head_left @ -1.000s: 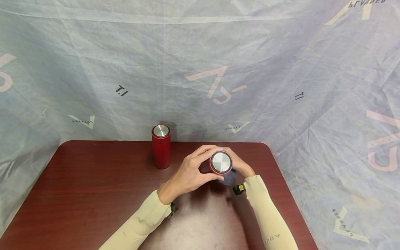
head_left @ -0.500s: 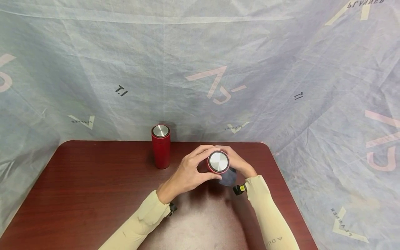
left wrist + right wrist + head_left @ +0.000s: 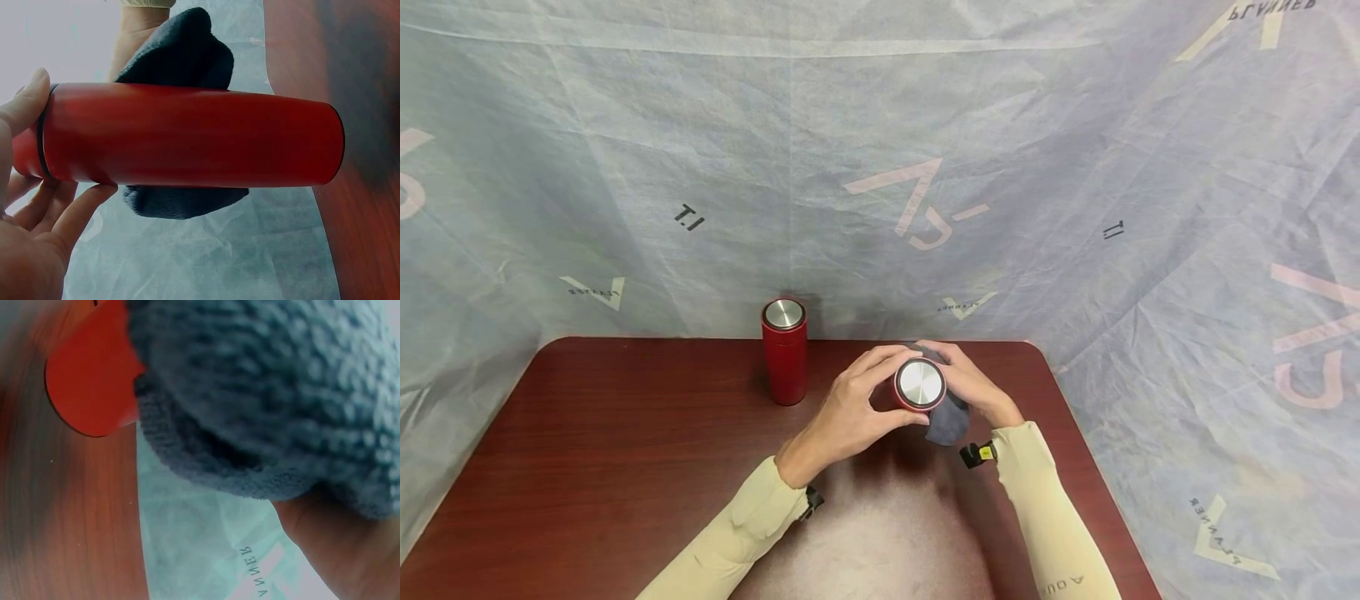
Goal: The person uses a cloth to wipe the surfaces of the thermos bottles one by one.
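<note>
My left hand (image 3: 853, 408) grips a red thermos (image 3: 920, 383) around its lid end, thumb on the near side. A shiny metal disc tops the lid in the head view. In the left wrist view the thermos body (image 3: 187, 134) lies across the picture, its base seemingly off the table. My right hand (image 3: 972, 382) holds a dark grey-blue cloth (image 3: 949, 422) against the thermos's right side. Fuzzy cloth (image 3: 262, 381) fills much of the right wrist view and hides most of the right fingers. The cloth (image 3: 187, 53) shows on both sides of the body in the left wrist view.
A second red thermos (image 3: 786, 362) stands upright near the table's back edge, left of my hands. The dark red-brown wooden table (image 3: 625, 417) has rounded back corners. Grey printed fabric sheets (image 3: 737, 167) hang behind it and at both sides.
The held thermos has shifted slightly left. My right hand has moved a little outward, and more of the cloth shows beside and behind the lid. The standing thermos stays put.
</note>
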The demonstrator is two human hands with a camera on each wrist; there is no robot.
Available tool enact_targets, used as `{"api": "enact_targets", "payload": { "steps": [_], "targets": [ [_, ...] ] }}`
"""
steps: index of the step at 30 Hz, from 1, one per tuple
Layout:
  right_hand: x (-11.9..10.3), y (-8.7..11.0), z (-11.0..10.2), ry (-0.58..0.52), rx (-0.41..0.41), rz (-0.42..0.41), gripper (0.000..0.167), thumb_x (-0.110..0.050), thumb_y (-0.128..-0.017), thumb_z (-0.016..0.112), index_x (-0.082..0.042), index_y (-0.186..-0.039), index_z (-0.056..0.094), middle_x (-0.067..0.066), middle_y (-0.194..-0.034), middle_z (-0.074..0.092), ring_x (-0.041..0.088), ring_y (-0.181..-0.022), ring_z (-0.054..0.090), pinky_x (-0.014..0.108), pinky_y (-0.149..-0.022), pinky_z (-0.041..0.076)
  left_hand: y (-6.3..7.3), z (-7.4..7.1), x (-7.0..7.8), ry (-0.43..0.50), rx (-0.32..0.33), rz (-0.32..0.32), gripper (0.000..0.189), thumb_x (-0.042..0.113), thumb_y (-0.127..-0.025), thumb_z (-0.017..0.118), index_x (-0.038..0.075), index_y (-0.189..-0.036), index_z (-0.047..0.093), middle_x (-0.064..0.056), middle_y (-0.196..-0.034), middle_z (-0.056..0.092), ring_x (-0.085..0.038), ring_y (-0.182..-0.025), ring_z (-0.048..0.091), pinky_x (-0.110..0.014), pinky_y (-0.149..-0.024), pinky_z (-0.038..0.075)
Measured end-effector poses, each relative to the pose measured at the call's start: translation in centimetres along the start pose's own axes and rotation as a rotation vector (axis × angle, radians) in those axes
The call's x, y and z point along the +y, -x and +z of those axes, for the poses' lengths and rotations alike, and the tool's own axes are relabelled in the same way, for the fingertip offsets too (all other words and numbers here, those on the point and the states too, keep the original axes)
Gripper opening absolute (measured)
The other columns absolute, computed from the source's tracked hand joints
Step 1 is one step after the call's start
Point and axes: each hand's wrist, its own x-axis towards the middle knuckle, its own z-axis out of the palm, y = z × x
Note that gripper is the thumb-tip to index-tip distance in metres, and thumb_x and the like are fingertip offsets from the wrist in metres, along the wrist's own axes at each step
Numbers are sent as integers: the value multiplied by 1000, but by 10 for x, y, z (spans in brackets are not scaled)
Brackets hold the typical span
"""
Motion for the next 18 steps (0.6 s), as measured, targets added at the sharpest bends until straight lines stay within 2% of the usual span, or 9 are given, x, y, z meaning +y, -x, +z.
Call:
{"api": "enact_targets", "payload": {
  "steps": [5,11,18],
  "targets": [
    [-4,2,-2,20,12,-13,43,-29,-109,57,-2,-142,66,13,-134,68,23,-123,61,41,-105,49,0,0,0,-3,7,-10,78,23,-74,102,13,-143,68,-3,-141,63,-19,-133,60,-34,-112,51],
    [-8,4,-3,-44,-13,-56,38,-31,-111,56,-6,-137,69,10,-126,69,25,-114,64,35,-96,54,0,0,0,-11,11,-24,78,24,-74,102,12,-143,68,-3,-142,64,-19,-133,61,-34,-111,51],
    [-11,10,-4,-28,37,-40,43,-26,-110,54,0,-143,65,12,-132,69,19,-118,64,32,-98,52,1,0,-3,-9,6,-40,79,24,-75,102,12,-145,67,-2,-142,64,-18,-132,61,-35,-111,52]
  ]
}}
